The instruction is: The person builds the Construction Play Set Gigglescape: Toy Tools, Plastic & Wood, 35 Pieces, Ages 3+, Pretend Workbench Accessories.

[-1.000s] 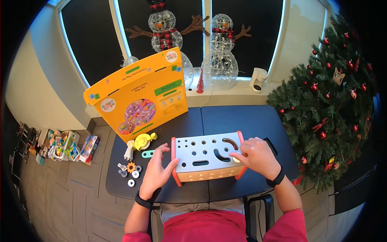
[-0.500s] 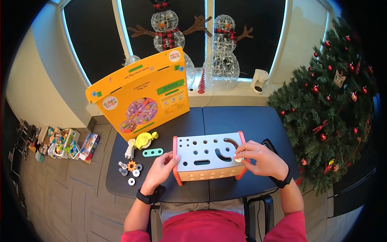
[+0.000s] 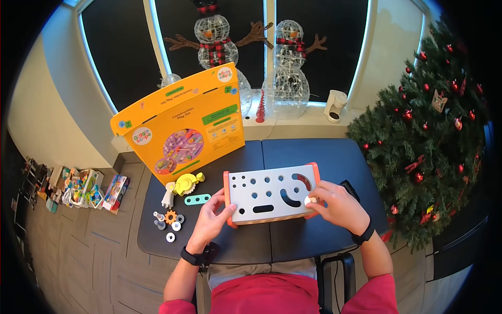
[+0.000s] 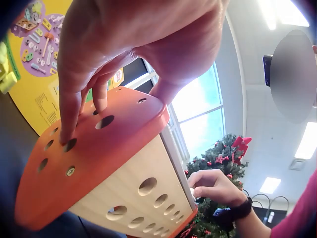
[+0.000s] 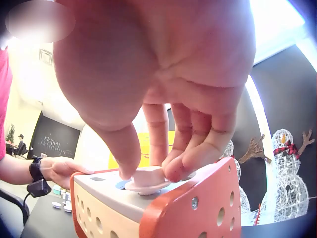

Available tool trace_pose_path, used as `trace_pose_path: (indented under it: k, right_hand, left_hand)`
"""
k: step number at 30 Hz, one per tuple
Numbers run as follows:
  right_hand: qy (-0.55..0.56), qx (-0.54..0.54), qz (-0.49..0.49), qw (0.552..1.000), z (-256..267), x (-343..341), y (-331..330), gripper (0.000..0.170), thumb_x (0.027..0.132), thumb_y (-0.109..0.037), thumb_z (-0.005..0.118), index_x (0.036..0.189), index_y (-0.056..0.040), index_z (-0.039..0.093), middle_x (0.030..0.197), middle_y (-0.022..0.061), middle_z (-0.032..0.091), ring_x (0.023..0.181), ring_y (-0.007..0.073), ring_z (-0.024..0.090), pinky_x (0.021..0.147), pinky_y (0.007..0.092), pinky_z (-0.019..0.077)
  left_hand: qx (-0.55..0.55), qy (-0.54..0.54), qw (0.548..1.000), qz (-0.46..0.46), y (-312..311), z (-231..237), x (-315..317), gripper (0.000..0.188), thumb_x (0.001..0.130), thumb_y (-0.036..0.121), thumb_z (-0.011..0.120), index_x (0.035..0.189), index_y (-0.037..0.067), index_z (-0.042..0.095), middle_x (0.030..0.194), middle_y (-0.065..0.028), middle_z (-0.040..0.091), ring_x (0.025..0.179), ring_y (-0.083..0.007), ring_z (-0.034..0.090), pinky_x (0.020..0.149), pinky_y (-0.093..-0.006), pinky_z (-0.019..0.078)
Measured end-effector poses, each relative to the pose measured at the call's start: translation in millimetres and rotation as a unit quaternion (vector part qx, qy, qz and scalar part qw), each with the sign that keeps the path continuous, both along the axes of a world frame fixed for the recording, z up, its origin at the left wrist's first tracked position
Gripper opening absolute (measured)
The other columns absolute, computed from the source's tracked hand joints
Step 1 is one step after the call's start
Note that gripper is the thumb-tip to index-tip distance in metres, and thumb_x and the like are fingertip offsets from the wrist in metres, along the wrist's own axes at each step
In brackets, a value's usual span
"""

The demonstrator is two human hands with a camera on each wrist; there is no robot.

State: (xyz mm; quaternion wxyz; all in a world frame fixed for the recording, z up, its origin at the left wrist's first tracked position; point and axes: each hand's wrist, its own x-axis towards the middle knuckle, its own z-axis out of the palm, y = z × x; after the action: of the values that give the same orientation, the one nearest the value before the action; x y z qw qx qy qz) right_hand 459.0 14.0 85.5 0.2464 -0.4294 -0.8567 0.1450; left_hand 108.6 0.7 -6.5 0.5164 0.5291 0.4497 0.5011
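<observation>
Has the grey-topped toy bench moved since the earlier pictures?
Yes: the toy bench has tipped toward the person, its rear edge now showing closer to the far edge of the table.

Head view: dark tall windows (image 3: 209, 68), upper centre, pale frames edged bluish-white. Pale wall (image 3: 63, 99) at upper left. Grey plank-patterned floor (image 3: 115, 235), lower left. Black table (image 3: 314, 152) at centre. Decorated Christmas tree (image 3: 418, 136), right. Left wrist view: lit ceiling panels (image 4: 270, 185).
</observation>
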Motion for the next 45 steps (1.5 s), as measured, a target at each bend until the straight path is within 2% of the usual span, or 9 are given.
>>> trace_pose_path:
  k: [7, 10, 19, 22, 23, 24, 28, 37, 45]
  right_hand:
    - [-0.078, 0.029, -0.046, 0.995, -1, -4, 1, 0.030, 0.091, -0.027, 0.077, 0.084, -0.0020, 0.061, 0.081, 0.0149, 0.065, 0.078, 0.0384, 0.066, 0.068, 0.0474, 0.0517]
    - [-0.101, 0.075, -0.057, 0.990, -10, -4, 1, 0.032, 0.096, -0.032, 0.071, 0.082, -0.0029, 0.065, 0.076, 0.0153, 0.067, 0.072, 0.0382, 0.067, 0.064, 0.0468, 0.0522]
    - [-0.192, 0.042, -0.106, 0.975, -7, 2, -5, 0.029, 0.098, -0.025, 0.067, 0.077, -0.0049, 0.066, 0.075, 0.0140, 0.068, 0.072, 0.0347, 0.067, 0.063, 0.0442, 0.0499]
    - [-0.147, 0.116, -0.085, 0.979, 5, 3, -11, 0.019, 0.095, -0.022, 0.070, 0.087, -0.0050, 0.071, 0.089, 0.0108, 0.071, 0.085, 0.0301, 0.069, 0.073, 0.0419, 0.0534]
    - [-0.078, 0.100, -0.015, 0.992, 7, 4, -12, 0.010, 0.091, -0.015, 0.073, 0.092, -0.0051, 0.071, 0.095, 0.0093, 0.070, 0.090, 0.0289, 0.068, 0.077, 0.0409, 0.0535]
    - [-0.009, 0.082, 0.054, 0.995, 7, 5, -13, 0.010, 0.087, -0.007, 0.076, 0.096, -0.0052, 0.071, 0.100, 0.0078, 0.069, 0.095, 0.0278, 0.066, 0.082, 0.0398, 0.0536]
    - [-0.010, 0.086, 0.116, 0.989, -4, 9, -13, 0.017, 0.083, -0.001, 0.078, 0.099, -0.0047, 0.072, 0.102, 0.0078, 0.068, 0.098, 0.0291, 0.064, 0.086, 0.0393, 0.0544]
    - [0.024, 0.069, 0.040, 0.996, -16, 6, -16, 0.013, 0.086, -0.009, 0.080, 0.094, -0.0027, 0.072, 0.094, 0.0098, 0.067, 0.087, 0.0311, 0.067, 0.076, 0.0397, 0.0556]
    - [-0.069, 0.100, -0.051, 0.991, -26, 4, -16, 0.029, 0.090, -0.020, 0.078, 0.078, -0.0008, 0.060, 0.076, 0.0129, 0.062, 0.071, 0.0345, 0.063, 0.062, 0.0440, 0.0498]
  left_hand:
    - [0.032, -0.016, 0.999, -0.020, 0, 1, 3, 0.025, 0.098, 0.009, 0.071, 0.117, -0.001, 0.061, 0.166, -0.0180, 0.032, 0.151, -0.0290, 0.037, 0.120, -0.0460, 0.0405]
    - [0.033, -0.022, 0.999, -0.014, -1, -1, 4, 0.036, 0.097, 0.011, 0.073, 0.126, -0.004, 0.060, 0.165, -0.0160, 0.036, 0.147, -0.0257, 0.043, 0.122, -0.0413, 0.0327]
    - [0.026, -0.009, 0.999, -0.027, -3, -2, 2, 0.038, 0.098, 0.011, 0.071, 0.130, -0.004, 0.057, 0.166, -0.0146, 0.035, 0.146, -0.0248, 0.043, 0.120, -0.0409, 0.0357]
    - [0.023, 0.000, 0.999, -0.036, -3, -1, 1, 0.031, 0.100, 0.010, 0.068, 0.126, -0.002, 0.056, 0.168, -0.0168, 0.029, 0.149, -0.0284, 0.040, 0.119, -0.0448, 0.0412]
    - [0.023, 0.000, 0.999, -0.036, -4, -1, 1, 0.031, 0.100, 0.010, 0.068, 0.126, -0.002, 0.056, 0.168, -0.0168, 0.029, 0.149, -0.0284, 0.040, 0.119, -0.0448, 0.0412]
    - [0.017, -0.003, 0.999, -0.036, -4, -1, 1, 0.032, 0.100, 0.010, 0.068, 0.127, -0.003, 0.056, 0.168, -0.0165, 0.029, 0.148, -0.0280, 0.041, 0.118, -0.0439, 0.0423]
    - [0.010, -0.004, 1.000, -0.028, -8, -2, 2, 0.034, 0.102, 0.010, 0.066, 0.129, -0.005, 0.054, 0.168, -0.0163, 0.028, 0.145, -0.0268, 0.045, 0.114, -0.0412, 0.0463]
    - [0.000, 0.002, 1.000, -0.020, -14, -4, 4, 0.040, 0.103, 0.010, 0.064, 0.137, -0.006, 0.051, 0.168, -0.0167, 0.030, 0.146, -0.0269, 0.043, 0.115, -0.0411, 0.0456]
    - [0.001, 0.009, 1.000, -0.017, -16, -4, 4, 0.040, 0.103, 0.009, 0.064, 0.138, -0.007, 0.051, 0.167, -0.0172, 0.030, 0.147, -0.0278, 0.043, 0.117, -0.0427, 0.0429]
